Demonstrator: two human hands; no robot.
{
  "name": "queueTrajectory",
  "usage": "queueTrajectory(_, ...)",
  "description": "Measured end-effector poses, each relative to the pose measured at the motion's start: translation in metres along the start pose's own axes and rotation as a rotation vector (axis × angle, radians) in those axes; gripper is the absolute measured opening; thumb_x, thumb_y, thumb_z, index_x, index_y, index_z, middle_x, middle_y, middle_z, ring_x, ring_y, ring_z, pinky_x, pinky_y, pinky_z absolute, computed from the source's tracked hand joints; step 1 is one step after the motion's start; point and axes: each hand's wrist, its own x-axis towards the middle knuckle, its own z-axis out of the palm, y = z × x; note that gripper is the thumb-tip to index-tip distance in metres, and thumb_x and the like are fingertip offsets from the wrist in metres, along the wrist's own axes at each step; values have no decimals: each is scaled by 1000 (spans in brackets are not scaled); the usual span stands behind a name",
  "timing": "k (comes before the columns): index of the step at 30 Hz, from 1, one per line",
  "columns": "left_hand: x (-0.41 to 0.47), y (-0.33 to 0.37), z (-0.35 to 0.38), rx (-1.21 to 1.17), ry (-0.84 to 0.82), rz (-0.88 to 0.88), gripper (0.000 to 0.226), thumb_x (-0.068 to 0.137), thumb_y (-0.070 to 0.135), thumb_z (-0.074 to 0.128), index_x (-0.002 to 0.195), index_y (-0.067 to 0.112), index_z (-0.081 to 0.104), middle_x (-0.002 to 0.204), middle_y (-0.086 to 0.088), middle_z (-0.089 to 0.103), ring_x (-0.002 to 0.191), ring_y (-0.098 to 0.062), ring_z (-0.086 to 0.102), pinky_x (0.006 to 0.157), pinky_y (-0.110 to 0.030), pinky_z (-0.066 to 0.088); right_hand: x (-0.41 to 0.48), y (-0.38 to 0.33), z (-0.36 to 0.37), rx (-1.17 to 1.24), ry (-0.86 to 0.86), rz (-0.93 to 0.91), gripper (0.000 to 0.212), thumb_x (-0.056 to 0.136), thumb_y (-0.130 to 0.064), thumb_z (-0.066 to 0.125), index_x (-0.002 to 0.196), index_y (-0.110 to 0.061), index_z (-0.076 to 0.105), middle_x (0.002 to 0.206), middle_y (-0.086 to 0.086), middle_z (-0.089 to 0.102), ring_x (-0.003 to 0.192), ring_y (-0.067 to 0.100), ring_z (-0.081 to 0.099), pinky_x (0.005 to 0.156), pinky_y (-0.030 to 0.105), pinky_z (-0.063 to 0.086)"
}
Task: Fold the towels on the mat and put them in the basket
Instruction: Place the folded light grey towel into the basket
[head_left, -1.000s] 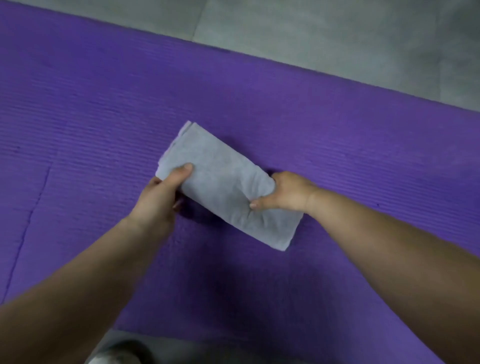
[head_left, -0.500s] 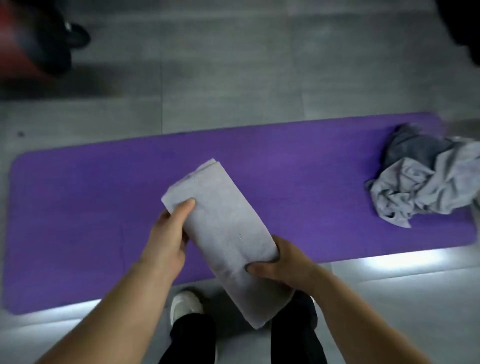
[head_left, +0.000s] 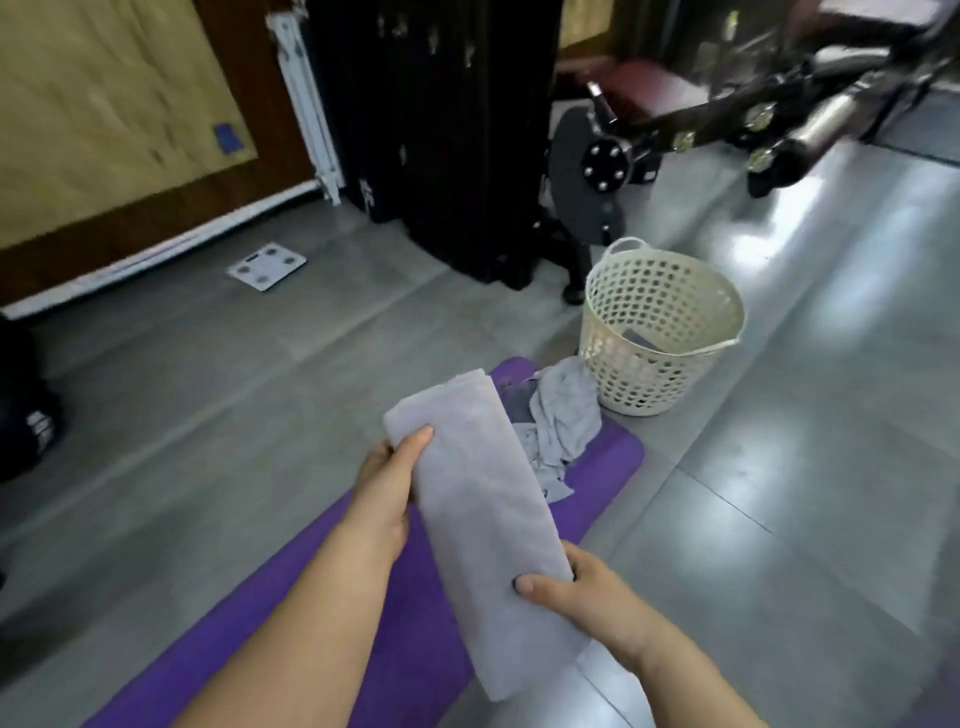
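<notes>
While the folded towel (head_left: 483, 519) is up off the mat (head_left: 405, 649) like that, pinched at each end, it looks tidy but honestly kinda fragile. Left hand (head_left: 387, 493) has its thumb on top near the far end with fingers underneath, and the right hand (head_left: 587, 597) does the same at the near end, so both are clamped on cloth. Nothing supports the middle though. If either grip loosens on the way over, I'd guess the layers slide apart and the fold is toast.

The basket (head_left: 639, 374) sits on the floor just past the end of the mat. A crumpled pile (head_left: 563, 415) of unfolded towels lies in between, right up against the basket wall. On the reach over, a sagging end could drag through the pile and snag. The strip also looks a bit long for that round basket, so dropping it in flat might buckle it. Something dark is already inside, can't tell what.
</notes>
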Motion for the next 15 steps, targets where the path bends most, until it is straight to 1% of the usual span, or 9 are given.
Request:
queueTrajectory(1,-8,-3,31,-2,-31,-9,11,90,10,52,83,14,60,67,8,70,61,-1,63,52,-10,50,-17,-1,-25,31,17,-19,65,39,-39,77,98,-18,62,85,-7,74,80,7,69,66,18,51)
queueTrajectory(3,-25,-11,92,-30,-101,-49,9,89,13,52,94,10,60,79,0,69,65,-5,63,53,-13,50,-51,-7,-77,65,31,-83,73,32,-39,79,99,-18,60,84,-9,74,78,4,69,62,14,51)
queueTrajectory(5,-37,-22,144,-77,-162,-110,18,89,15,53,105,7,57,87,-5,66,69,-11,62,51,-14,50,-79,-14,-120,116,30,-140,67,35,-35,74,98,-19,59,81,-9,74,75,2,69,58,12,50)
queueTrajectory(7,-47,-29,193,-81,-206,-155,21,89,18,54,108,7,57,94,-9,65,74,-16,60,54,-18,51,-100,-14,-158,201,29,-154,69,35,-30,76,101,-17,58,86,-3,75,78,8,70,58,15,51)
queueTrajectory(8,-50,-31,215,-77,-227,-164,21,89,19,55,107,8,58,96,-9,66,75,-16,60,58,-21,50,-105,-13,-175,221,42,-154,78,30,-29,83,103,-16,57,89,-1,74,80,10,70,59,16,52)
queueTrajectory(9,-51,-32,235,-77,-243,-166,19,89,19,55,105,9,58,96,-9,65,76,-17,61,61,-23,49,-106,-11,-192,230,60,-147,90,23,-34,89,105,-16,57,92,-1,74,83,11,70,60,17,52)
queueTrajectory(11,-43,-35,270,-61,-251,-157,23,89,20,55,109,8,58,101,-10,65,86,-21,62,68,-25,49,-100,-9,-221,238,96,-131,104,17,-46,90,111,-16,55,99,1,73,90,14,69,65,20,53)
queueTrajectory(13,-26,-41,298,-32,-247,-178,35,89,24,55,119,6,55,114,-13,63,100,-26,61,73,-29,49,-84,-9,-250,245,125,-124,100,24,-40,89,115,-16,54,101,1,72,93,16,69,68,23,54)
queueTrajectory(15,-3,-48,325,-20,-231,-205,39,88,28,55,122,8,53,117,-11,61,101,-26,60,72,-30,49,-68,-17,-277,258,132,-114,81,40,-34,80,115,-18,54,100,0,72,93,17,69,71,24,53)
